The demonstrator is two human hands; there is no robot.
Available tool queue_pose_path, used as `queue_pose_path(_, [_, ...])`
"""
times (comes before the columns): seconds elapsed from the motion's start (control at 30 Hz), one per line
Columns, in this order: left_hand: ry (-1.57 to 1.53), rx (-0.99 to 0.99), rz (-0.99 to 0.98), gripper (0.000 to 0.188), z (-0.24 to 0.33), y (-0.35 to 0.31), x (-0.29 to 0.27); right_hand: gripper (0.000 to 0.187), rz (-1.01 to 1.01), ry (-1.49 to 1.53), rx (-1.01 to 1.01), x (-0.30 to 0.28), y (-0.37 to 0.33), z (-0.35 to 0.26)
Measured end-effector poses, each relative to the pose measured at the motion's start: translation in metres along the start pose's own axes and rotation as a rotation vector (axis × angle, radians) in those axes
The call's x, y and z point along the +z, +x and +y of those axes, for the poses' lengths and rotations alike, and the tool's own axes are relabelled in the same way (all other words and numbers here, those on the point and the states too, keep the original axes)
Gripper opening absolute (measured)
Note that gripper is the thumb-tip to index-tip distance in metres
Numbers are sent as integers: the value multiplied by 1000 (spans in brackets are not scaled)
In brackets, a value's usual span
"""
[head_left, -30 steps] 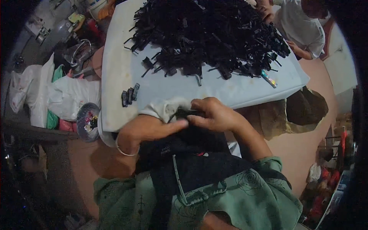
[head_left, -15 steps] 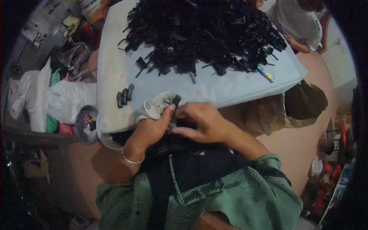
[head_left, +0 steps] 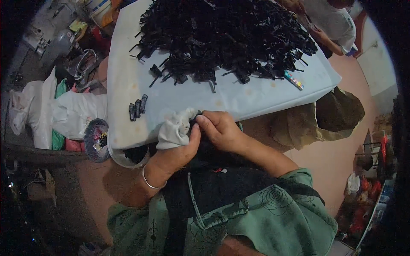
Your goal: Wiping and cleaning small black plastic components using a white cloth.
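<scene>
My left hand (head_left: 175, 155) is closed, its fingers mostly covered by a crumpled off-white cloth (head_left: 173, 132). Between its thumb and the cloth sits a small black plastic piece (head_left: 196, 120), largely hidden by my fingers. My right hand (head_left: 223, 131) pinches the same piece from the other side, thumb and forefinger pressed together. Both hands meet just over the near edge of the white-covered table (head_left: 192, 96). Three short black pieces (head_left: 137, 108) lie side by side on the table, left of my hands. Farther back rises a large heap of black plastic parts (head_left: 222, 42).
A colourful wrapped stick (head_left: 294, 81) lies by the heap's right front. At the table's near left corner are a pale bucket (head_left: 121, 161) and a clear bowl (head_left: 90, 147). A brown paper bag (head_left: 299, 126) stands right of the table. Another person's arm (head_left: 326, 39) is at far right.
My right hand has closed from a loose, spread pose into a pinch on the black piece. My left hand has turned, and the cloth now covers more of the piece.
</scene>
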State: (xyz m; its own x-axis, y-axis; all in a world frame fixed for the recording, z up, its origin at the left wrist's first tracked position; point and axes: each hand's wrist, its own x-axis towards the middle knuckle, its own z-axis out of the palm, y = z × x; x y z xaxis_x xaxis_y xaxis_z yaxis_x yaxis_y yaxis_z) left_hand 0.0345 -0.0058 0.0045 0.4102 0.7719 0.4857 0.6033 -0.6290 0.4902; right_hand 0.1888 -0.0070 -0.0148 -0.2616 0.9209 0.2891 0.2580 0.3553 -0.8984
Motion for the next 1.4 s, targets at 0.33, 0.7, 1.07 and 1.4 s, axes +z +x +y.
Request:
queue_pose_path(0.33, [-633, -414, -101, 20, -2, 10, -17, 15, -166, -64, 63, -16, 7, -1])
queue_pose_path(0.7, [-603, -410, -281, 28, 8, 12, -17, 11, -166, 166, 133, -19, 10, 1])
queue_pose_path(1.07, [483, 372, -106, 21, -11, -10, -5, 24, -49, 56, -4, -1, 7, -7])
queue_pose_path(1.4, [612, 87, 44, 27, -42, 23, -36, 20, 263, -689, -108, -31, 29, 15])
